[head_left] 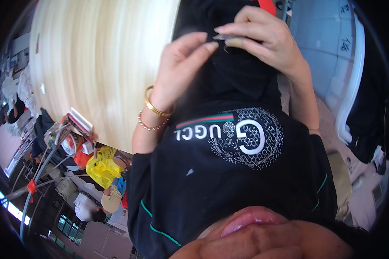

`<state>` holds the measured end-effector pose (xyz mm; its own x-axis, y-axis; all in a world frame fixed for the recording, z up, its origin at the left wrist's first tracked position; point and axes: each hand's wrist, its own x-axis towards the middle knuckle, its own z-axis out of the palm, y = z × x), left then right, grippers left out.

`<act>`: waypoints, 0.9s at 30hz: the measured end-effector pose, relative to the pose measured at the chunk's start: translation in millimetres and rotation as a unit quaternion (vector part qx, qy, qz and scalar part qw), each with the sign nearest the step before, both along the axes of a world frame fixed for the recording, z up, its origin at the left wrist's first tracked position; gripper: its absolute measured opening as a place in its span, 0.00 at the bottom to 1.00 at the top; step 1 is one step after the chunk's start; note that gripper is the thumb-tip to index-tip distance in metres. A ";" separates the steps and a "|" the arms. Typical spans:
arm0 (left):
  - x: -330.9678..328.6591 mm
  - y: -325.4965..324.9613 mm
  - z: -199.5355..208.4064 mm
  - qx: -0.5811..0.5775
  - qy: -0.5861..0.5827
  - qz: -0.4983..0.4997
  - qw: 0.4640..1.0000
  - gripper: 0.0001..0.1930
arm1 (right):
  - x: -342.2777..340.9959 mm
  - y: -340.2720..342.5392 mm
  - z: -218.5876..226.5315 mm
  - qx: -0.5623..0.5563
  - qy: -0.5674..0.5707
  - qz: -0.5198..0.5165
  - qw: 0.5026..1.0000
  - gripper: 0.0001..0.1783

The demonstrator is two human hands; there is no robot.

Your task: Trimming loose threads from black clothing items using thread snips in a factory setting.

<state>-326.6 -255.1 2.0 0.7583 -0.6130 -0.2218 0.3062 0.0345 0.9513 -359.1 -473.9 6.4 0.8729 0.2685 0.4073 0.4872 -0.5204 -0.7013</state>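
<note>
My right hand [263, 41] is closed on a small pointed grey metal tool [221, 37], which looks like thread snips. Its tip points left, and my fingers cover the rest. Just left of the tip is my left hand [183, 58], thumb and forefinger drawn together in a pinch. Whatever lies between them is too small to make out. A thin dark curved loop [226, 50] hangs below the right fingertips. Under both hands, black cloth [242, 77] spreads over my lap and up past the table's edge.
A pale wooden table [103, 52] fills the left side. At the right stands a light blue plastic bin [320, 47], with dark cloth [371, 95] beyond its rim. A yellow plastic bag [101, 168] hangs near the table's lower corner by a metal frame [45, 162]. Another person [112, 199] is farther off.
</note>
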 end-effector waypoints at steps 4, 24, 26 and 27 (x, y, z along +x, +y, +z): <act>13.4 5.9 6.6 0.083 -0.110 -0.057 0.989 0.06 | 0.9 -6.9 4.5 0.083 0.025 0.015 0.996 0.18; 260.0 292.2 48.5 0.205 -0.171 0.486 0.832 0.25 | -40.6 -43.4 -26.4 0.370 0.079 -0.218 0.900 0.18; 251.7 249.8 -3.6 0.318 -0.172 0.486 0.796 0.38 | -38.7 -40.0 -23.3 0.361 0.116 -0.224 0.898 0.18; 248.2 228.0 -26.0 0.320 -0.226 0.422 0.817 0.45 | -39.0 -41.8 -26.1 0.345 0.122 -0.237 0.900 0.18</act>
